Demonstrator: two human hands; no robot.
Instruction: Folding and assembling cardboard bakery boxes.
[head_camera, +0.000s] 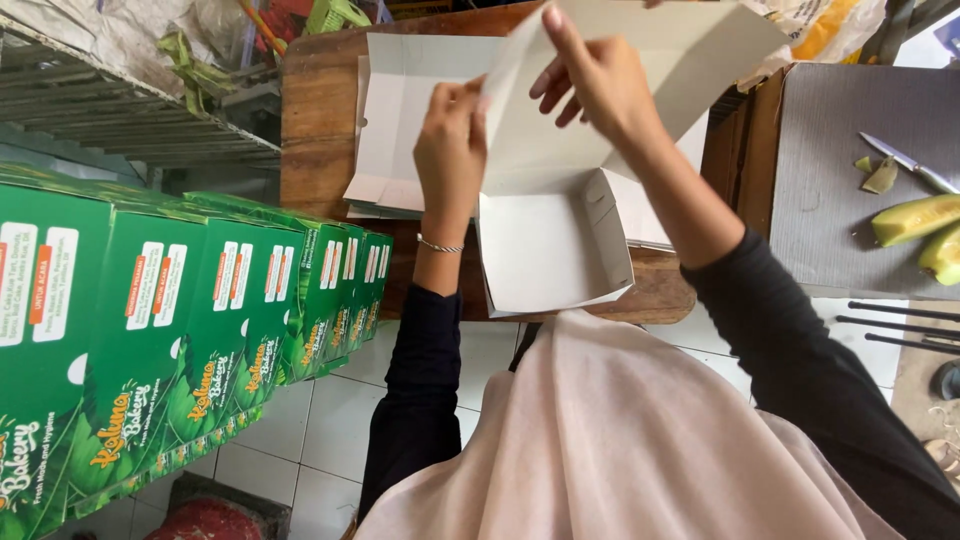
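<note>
1. The person's left hand (450, 140) and right hand (590, 75) are both up on a white cardboard box (560, 215), half-formed, sitting on the near edge of a wooden table (310, 120); its tray end faces the person and its tall lid panel stands raised.
2. The left hand's fingers are pinched together on the lid panel's left edge; the right hand's fingers are spread along the panel's upper part, thumb behind, so how firmly they press cannot be told.
3. The box looks light and thin, stiff only along its creases; the flat panels would likely bow under a hard squeeze, so holding at edges and folds seems the safe grip.
4. The matte surface should not slip, though corners and small tabs look easy to crumple.
5. Just behind lies a stack of flat box blanks (400, 130); to the left stand finished green boxes (200, 300) in a row.
6. Well apart, on a grey board (830, 170) at right, a knife (905, 162) lies by cut green fruit (915, 218).
</note>
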